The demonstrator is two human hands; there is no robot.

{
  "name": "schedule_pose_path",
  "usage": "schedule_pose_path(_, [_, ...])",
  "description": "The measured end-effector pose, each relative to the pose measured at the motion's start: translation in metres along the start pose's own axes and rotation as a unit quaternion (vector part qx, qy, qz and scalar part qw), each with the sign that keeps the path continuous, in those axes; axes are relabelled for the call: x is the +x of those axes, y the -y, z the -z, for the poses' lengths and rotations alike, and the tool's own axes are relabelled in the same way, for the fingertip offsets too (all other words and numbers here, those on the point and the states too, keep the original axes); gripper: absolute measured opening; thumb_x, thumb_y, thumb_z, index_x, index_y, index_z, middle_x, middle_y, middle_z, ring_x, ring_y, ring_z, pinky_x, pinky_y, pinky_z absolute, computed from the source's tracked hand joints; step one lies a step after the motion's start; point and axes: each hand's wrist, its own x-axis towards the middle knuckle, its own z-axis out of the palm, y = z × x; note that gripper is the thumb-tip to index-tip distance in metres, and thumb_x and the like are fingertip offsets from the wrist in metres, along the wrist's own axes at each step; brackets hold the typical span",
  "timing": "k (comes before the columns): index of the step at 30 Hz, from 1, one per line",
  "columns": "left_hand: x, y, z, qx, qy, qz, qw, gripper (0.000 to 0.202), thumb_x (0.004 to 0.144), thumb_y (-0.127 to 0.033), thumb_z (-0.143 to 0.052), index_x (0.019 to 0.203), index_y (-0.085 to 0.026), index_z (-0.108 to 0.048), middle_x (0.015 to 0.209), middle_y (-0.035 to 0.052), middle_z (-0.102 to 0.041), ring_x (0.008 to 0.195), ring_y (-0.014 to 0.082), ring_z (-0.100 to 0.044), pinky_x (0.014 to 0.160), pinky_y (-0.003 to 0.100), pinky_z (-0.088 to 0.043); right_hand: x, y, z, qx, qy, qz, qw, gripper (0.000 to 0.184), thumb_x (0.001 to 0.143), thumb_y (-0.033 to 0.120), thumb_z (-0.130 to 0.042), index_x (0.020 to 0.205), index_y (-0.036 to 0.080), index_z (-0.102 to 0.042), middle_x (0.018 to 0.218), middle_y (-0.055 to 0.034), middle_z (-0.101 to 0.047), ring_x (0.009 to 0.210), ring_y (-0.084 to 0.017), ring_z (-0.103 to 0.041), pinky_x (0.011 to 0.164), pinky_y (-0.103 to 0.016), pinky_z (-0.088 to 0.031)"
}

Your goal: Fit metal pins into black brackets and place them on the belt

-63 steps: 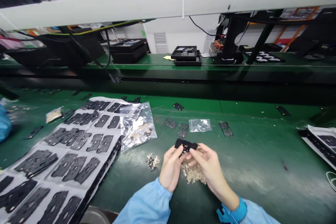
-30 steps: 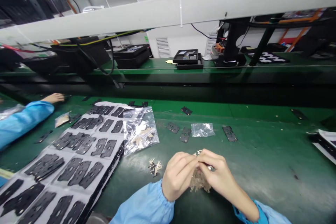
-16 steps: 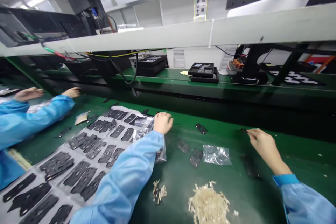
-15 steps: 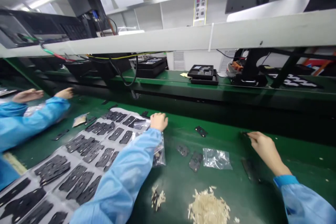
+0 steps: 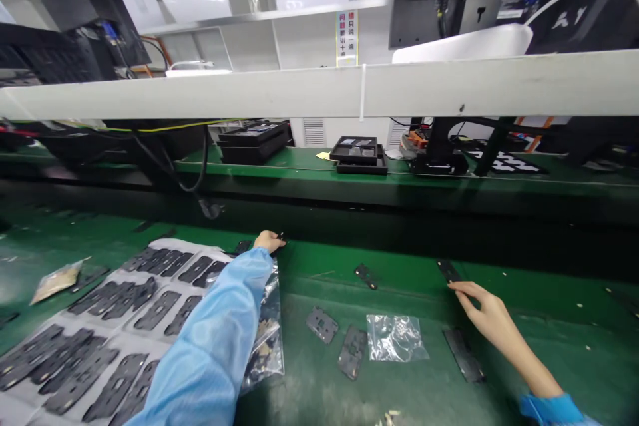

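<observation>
My left hand (image 5: 268, 241) reaches far forward over the white sheet of black flat parts (image 5: 124, 306). Its fingers are curled at the sheet's far edge around a small black part (image 5: 281, 237). My left sleeve lies across a clear bag of small pieces (image 5: 268, 339). My right hand (image 5: 482, 309) is stretched out on the green belt (image 5: 539, 319), fingers straight and apart. Its fingertips touch or nearly touch a black plate (image 5: 449, 271). Another black plate (image 5: 463, 355) lies just beside that wrist.
Three loose black plates (image 5: 322, 324) (image 5: 352, 351) (image 5: 367, 275) and a small empty clear bag (image 5: 394, 339) lie between my hands. A tan bag (image 5: 54, 279) sits at the left. Black trays (image 5: 360, 154) stand on the raised far ledge under a white beam (image 5: 319, 90).
Both hands left the tan pile near me and reached away. The left went to the sheet's far edge. The right went from a pinch to straight fingers. The co-worker's arms left view.
</observation>
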Motion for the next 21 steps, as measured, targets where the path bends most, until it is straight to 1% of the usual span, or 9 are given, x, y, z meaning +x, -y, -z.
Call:
schedule_pose_path(4, [-0.046, -0.035, -0.013, -0.08, 0.008, -0.166, 0.983, 0.007, 0.078, -0.019, -0.062, 0.081, -0.013, -0.063, 0.086, 0.0046, -0.065, 0.086, 0.017, -0.062, 0.082, 0.031, -0.049, -0.018, 0.063, 0.003, 0.16, 0.005, -0.033, 0.986, 0.027, 0.078, 0.039, -0.055, 0.087, 0.019, -0.07, 0.098, -0.0107, -0.068, 0.097, -0.03, -0.061, 0.093, -0.046, -0.042])
schedule_pose_path(7, [-0.113, -0.06, -0.017, -0.118, -0.003, -0.307, 0.945, 0.007, 0.076, -0.015, -0.059, 0.072, -0.018, -0.064, 0.087, 0.0032, -0.064, 0.089, 0.0174, -0.059, 0.087, 0.035, -0.045, -0.041, 0.129, 0.009, 0.372, 0.055, -0.111, 0.92, 0.032, 0.079, 0.042, -0.059, 0.091, 0.014, -0.068, 0.091, -0.0124, -0.069, 0.086, -0.026, -0.064, 0.082, -0.042, -0.05])
schedule_pose_path(9, [-0.163, -0.07, -0.017, -0.103, -0.069, -0.503, 0.855, 0.019, 0.075, -0.006, -0.054, 0.074, -0.021, -0.065, 0.084, 0.0023, -0.063, 0.085, 0.0167, -0.059, 0.09, 0.042, -0.04, -0.061, 0.17, 0.012, 0.496, 0.12, -0.14, 0.848, 0.032, 0.084, 0.041, -0.055, 0.096, 0.013, -0.066, 0.09, -0.0118, -0.068, 0.081, -0.022, -0.064, 0.072, -0.037, -0.054])
schedule_pose_path(10, [-0.186, -0.072, -0.016, -0.079, -0.098, -0.563, 0.817, 0.024, 0.075, -0.003, -0.054, 0.078, -0.023, -0.066, 0.082, 0.0009, -0.063, 0.082, 0.0149, -0.058, 0.093, 0.043, -0.037, -0.071, 0.187, 0.013, 0.542, 0.149, -0.148, 0.814, 0.032, 0.084, 0.041, -0.055, 0.097, 0.014, -0.065, 0.089, -0.011, -0.067, 0.077, -0.021, -0.064, 0.066, -0.034, -0.055])
schedule_pose_path(13, [-0.239, -0.07, -0.02, -0.055, -0.168, -0.647, 0.742, 0.027, 0.073, -0.003, -0.061, 0.086, -0.026, -0.066, 0.076, -0.0017, -0.064, 0.076, 0.0128, -0.057, 0.093, 0.041, -0.036, -0.098, 0.217, 0.012, 0.608, 0.168, -0.172, 0.757, 0.029, 0.078, 0.038, -0.066, 0.093, 0.014, -0.063, 0.076, -0.0052, -0.064, 0.064, -0.016, -0.063, 0.052, -0.027, -0.054])
schedule_pose_path(15, [-0.259, -0.066, -0.024, -0.065, -0.184, -0.638, 0.745, 0.031, 0.071, -0.003, -0.062, 0.09, -0.028, -0.066, 0.08, -0.0005, -0.064, 0.08, 0.0142, -0.057, 0.094, 0.042, -0.036, -0.11, 0.223, 0.012, 0.616, 0.16, -0.181, 0.75, 0.029, 0.072, 0.037, -0.072, 0.087, 0.013, -0.063, 0.066, -0.002, -0.062, 0.056, -0.013, -0.061, 0.049, -0.024, -0.053])
schedule_pose_path(17, [-0.273, -0.062, -0.027, -0.094, -0.17, -0.589, 0.785, 0.036, 0.072, -0.004, -0.059, 0.098, -0.029, -0.065, 0.095, 0.0032, -0.062, 0.091, 0.0182, -0.056, 0.096, 0.046, -0.036, -0.119, 0.221, 0.012, 0.611, 0.147, -0.18, 0.756, 0.032, 0.069, 0.038, -0.074, 0.083, 0.012, -0.062, 0.061, -0.0011, -0.061, 0.052, -0.012, -0.06, 0.049, -0.022, -0.051])
schedule_pose_path(19, [-0.284, -0.059, -0.027, -0.163, -0.113, -0.508, 0.838, 0.039, 0.075, -0.007, -0.055, 0.109, -0.027, -0.06, 0.114, 0.0081, -0.055, 0.107, 0.0235, -0.051, 0.097, 0.049, -0.036, -0.124, 0.217, 0.015, 0.597, 0.129, -0.175, 0.772, 0.034, 0.069, 0.041, -0.073, 0.083, 0.012, -0.063, 0.058, -0.0014, -0.061, 0.049, -0.011, -0.059, 0.049, -0.021, -0.05])
schedule_pose_path(21, [-0.292, -0.057, -0.024, -0.274, -0.027, -0.41, 0.869, 0.039, 0.079, -0.011, -0.05, 0.116, -0.022, -0.054, 0.123, 0.0117, -0.049, 0.115, 0.0256, -0.047, 0.097, 0.047, -0.039, -0.128, 0.212, 0.017, 0.572, 0.112, -0.169, 0.795, 0.037, 0.07, 0.043, -0.072, 0.086, 0.011, -0.064, 0.055, -0.0012, -0.061, 0.045, -0.011, -0.056, 0.047, -0.021, -0.049])
